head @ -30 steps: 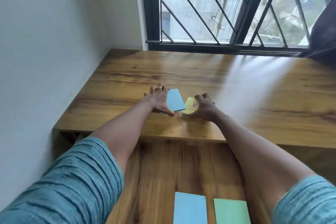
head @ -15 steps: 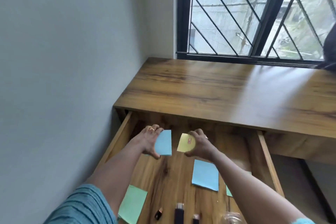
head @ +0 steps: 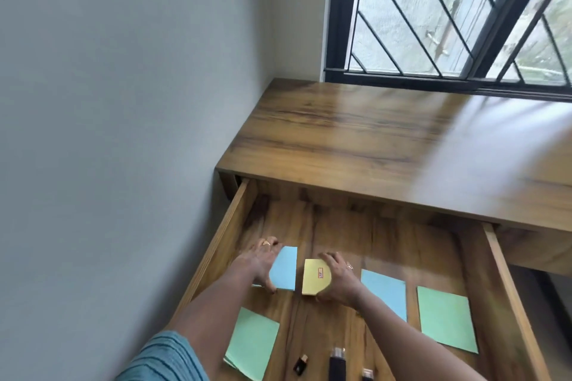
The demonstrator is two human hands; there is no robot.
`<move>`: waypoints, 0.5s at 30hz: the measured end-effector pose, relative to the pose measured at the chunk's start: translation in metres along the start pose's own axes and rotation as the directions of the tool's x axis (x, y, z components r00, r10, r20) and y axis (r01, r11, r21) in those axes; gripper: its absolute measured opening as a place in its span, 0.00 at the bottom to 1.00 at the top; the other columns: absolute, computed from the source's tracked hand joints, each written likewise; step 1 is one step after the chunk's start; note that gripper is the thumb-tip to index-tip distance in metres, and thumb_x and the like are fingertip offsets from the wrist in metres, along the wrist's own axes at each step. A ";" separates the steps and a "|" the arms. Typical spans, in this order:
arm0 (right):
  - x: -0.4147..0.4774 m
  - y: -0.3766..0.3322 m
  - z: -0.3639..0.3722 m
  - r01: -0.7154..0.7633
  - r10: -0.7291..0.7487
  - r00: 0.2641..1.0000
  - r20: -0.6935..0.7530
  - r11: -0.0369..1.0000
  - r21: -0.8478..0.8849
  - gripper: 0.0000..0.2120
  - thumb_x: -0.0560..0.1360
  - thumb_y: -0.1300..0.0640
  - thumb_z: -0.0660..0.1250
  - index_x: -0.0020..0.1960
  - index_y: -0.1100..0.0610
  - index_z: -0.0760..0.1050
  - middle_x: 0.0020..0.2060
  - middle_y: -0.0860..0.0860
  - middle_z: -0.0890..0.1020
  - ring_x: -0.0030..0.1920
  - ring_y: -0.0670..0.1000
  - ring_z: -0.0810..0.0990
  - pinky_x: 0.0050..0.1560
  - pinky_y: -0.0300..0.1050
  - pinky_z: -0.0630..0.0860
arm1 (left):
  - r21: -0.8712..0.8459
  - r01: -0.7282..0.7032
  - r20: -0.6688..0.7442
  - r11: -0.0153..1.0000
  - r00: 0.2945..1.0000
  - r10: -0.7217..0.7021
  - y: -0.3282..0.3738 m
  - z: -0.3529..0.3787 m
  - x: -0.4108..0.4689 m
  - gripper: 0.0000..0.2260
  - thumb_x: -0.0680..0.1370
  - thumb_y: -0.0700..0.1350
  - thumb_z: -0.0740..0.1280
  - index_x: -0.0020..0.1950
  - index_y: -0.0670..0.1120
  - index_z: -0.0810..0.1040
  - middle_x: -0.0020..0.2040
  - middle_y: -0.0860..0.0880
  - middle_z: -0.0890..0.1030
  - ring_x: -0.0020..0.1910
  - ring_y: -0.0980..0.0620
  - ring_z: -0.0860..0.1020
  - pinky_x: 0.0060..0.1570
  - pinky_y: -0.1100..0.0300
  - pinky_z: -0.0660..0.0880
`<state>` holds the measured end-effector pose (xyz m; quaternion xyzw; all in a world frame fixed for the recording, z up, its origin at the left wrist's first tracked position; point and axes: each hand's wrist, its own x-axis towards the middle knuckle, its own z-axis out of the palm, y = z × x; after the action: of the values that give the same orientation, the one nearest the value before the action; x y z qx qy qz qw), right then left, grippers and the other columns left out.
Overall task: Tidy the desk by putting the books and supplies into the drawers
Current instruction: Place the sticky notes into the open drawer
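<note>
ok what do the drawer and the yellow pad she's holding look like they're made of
Drawer: looks like wood or a wood-grain laminate, brown with dark streaks and a low sheen; the frames can't settle which. Yellow pad in the right hand: seems to be matte paper, a thin flat block with a small red mark on top.

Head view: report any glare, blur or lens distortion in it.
Head view: daylight from the window throws a pale glare across the right of the desk top; the wall and window bars bow from the wide-angle lens; the frame is softly motion-blurred throughout, so the red mark on the yellow pad cannot be read.
</note>
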<state>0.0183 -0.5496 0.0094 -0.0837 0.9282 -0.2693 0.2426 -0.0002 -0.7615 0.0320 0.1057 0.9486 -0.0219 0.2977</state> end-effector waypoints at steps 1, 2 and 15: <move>0.002 0.000 0.003 -0.007 0.007 1.000 0.011 1.000 0.009 0.44 0.66 0.53 0.75 0.75 0.53 0.54 0.71 0.50 0.59 0.72 0.56 0.56 0.73 0.48 0.57 | 0.001 -0.005 0.013 1.000 1.000 0.005 -0.002 0.001 0.003 0.47 0.72 0.53 0.72 0.78 0.48 0.42 0.79 0.47 0.43 0.77 0.44 0.42 0.75 0.47 0.49; 0.003 -0.001 0.006 -0.011 0.011 1.000 0.017 1.000 0.012 0.44 0.66 0.52 0.75 0.75 0.52 0.54 0.71 0.50 0.59 0.72 0.56 0.55 0.73 0.49 0.57 | -0.002 -0.006 0.025 1.000 1.000 0.006 -0.003 0.002 0.004 0.47 0.72 0.53 0.72 0.78 0.48 0.42 0.79 0.47 0.43 0.77 0.43 0.42 0.75 0.45 0.49; 0.002 -0.009 0.014 -0.069 0.072 0.997 0.040 0.995 -0.076 0.41 0.73 0.51 0.70 0.77 0.50 0.48 0.76 0.48 0.51 0.77 0.56 0.43 0.75 0.55 0.51 | -0.106 0.049 0.132 0.993 0.991 -0.034 -0.015 0.025 0.015 0.51 0.69 0.54 0.74 0.78 0.53 0.39 0.79 0.49 0.40 0.77 0.43 0.36 0.74 0.39 0.49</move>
<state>0.0240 -0.5639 0.0031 -0.0656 0.9346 -0.2240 0.2685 -0.0014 -0.7755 0.0022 0.0678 0.9290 0.0170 0.3634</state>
